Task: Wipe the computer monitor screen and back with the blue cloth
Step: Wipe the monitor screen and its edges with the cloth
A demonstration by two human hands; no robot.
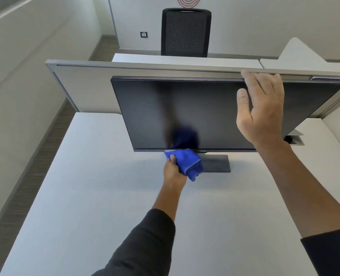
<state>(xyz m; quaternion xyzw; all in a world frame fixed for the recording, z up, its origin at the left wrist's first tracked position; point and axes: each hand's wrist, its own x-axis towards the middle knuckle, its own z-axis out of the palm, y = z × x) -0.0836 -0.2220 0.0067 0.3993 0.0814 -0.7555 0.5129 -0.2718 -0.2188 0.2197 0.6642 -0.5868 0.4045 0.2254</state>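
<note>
Two hands working: right hand (261, 108) grips the monitor (205, 112) top (steadying it), left hand (173, 168) clutches the blue cloth (187, 163), so wipe gently.

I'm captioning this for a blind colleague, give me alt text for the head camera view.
A person's left hand holds a folded blue cloth at the bottom edge of a dark monitor, while the right hand grips its top right edge. The monitor stands on a white desk in front of a grey partition, with a black chair beyond.
</note>
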